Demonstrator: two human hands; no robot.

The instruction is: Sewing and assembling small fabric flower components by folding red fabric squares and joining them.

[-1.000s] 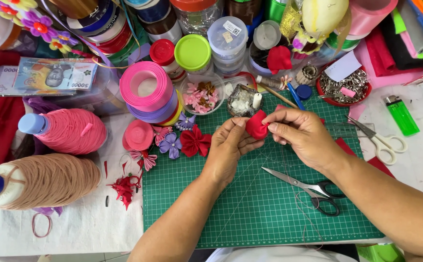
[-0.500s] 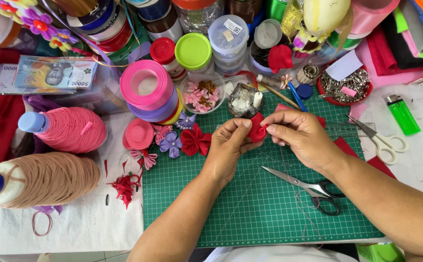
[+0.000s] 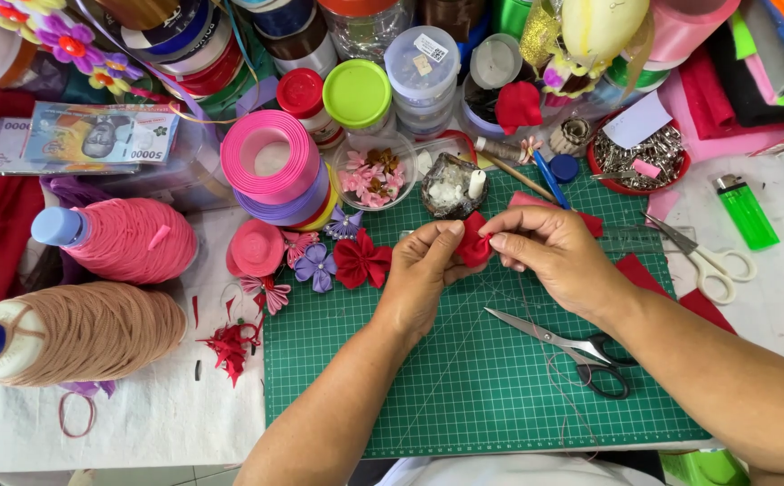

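A: What is under the hands?
B: A green cutting mat (image 3: 464,378) on a crowded craft table (image 3: 140,423).
A: And the fingers?
B: The left hand (image 3: 423,274) and right hand (image 3: 549,252) both pinch a small red fabric piece (image 3: 473,243) just above the mat.

red fabric piece (image 3: 473,241) between both grips. cutting mat (image 3: 464,396): green, pale grid lines. ribbon roll (image 3: 270,166): pink over lilac. thread cones: pink (image 3: 131,241) and tan (image 3: 86,333), blue tips. lighter (image 3: 746,211) bright green. scissors (image 3: 581,346) black-handled. jar lid (image 3: 357,93) lime green.

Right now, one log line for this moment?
left hand: pinching red fabric piece | right hand: pinching same piece | over green cutting mat | black-handled scissors: lying on mat
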